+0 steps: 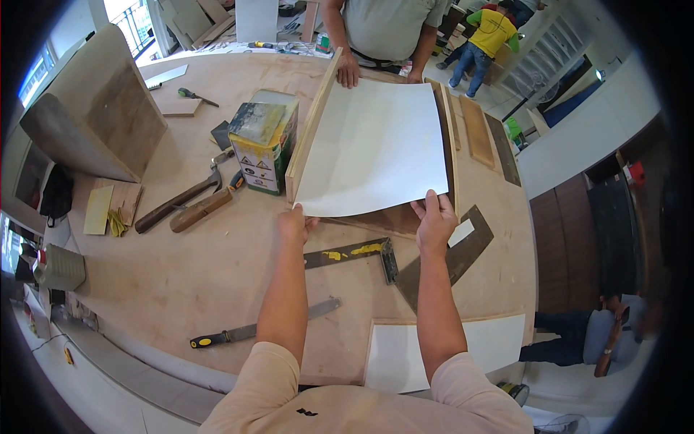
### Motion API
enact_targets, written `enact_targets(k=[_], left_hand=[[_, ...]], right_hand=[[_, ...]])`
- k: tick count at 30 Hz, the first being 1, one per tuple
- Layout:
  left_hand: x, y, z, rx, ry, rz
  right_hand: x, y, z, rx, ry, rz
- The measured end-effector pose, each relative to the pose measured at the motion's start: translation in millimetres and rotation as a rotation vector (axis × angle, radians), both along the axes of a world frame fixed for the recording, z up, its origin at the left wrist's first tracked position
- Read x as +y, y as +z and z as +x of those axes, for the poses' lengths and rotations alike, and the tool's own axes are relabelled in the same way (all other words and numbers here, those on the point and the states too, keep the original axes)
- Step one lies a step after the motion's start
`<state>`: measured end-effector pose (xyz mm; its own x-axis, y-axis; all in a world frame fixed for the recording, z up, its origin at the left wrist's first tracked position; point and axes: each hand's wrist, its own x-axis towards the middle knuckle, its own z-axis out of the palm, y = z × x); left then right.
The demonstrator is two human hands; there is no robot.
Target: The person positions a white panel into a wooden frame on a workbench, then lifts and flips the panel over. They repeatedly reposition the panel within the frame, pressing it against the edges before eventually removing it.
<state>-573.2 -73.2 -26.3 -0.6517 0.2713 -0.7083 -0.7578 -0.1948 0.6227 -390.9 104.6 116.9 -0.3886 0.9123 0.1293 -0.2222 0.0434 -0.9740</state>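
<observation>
A white sheet [376, 148] lies over a wooden drawer-like frame [314, 134], its near edge raised and slightly curved. My left hand [295, 224] pinches the sheet's near left corner beside the frame's end. On the near right part of the edge, my right hand [435, 217] holds the sheet between thumb and fingers. Across the frame, a co-worker's hand [348, 70] rests at the far left corner, and their other hand is at the far right corner. Below my hands lies a try square [350, 253] with yellow marks.
Left of the frame stands a metal can [264, 145], with a hammer [181, 201] nearby. A putty knife [224, 336] and a dark flat plate [470, 249] lie nearer me. A white panel [397, 354] sits at the near edge, a large wooden box [97, 105] at left.
</observation>
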Motion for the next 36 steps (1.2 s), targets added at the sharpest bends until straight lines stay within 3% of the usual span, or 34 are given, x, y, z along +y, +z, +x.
enact_targets(k=[3, 6, 9, 21, 27, 30, 33, 36], left_hand=[[2.3, -1.3, -1.2, 0.012, 0.005, -0.052], [-1.6, 5.1, -4.4, 0.087, -0.194, -0.245], [-7.4, -1.5, -11.4, 0.118, -0.294, -0.289], [-5.3, -6.0, -1.0, -0.016, -0.004, -0.008], [-12.1, -1.7, -0.9, 0.029, -0.030, -0.111], [-9.8, 4.0, 19.9, 0.796, -0.316, -0.914], [0.6, 48.9, 38.4, 0.879, -0.573, -0.917], [4.8, 15.6, 5.1, 0.724, -0.816, -0.896]], right_hand=[[-1.1, 0.0, 0.0, -0.007, 0.000, -0.003], [-2.3, -3.0, 2.0, -0.015, 0.007, -0.010], [-2.5, -9.0, 2.0, -0.026, 0.005, -0.013], [2.2, -23.3, 7.8, -0.061, -0.013, -0.020], [-3.0, -16.1, 5.8, -0.041, -0.054, -0.076], [1.1, -18.5, 2.2, -0.014, -0.028, -0.079], [-2.9, -19.8, 4.9, -0.023, -0.008, -0.100], [3.9, -20.4, 6.8, -0.041, -0.042, -0.130]])
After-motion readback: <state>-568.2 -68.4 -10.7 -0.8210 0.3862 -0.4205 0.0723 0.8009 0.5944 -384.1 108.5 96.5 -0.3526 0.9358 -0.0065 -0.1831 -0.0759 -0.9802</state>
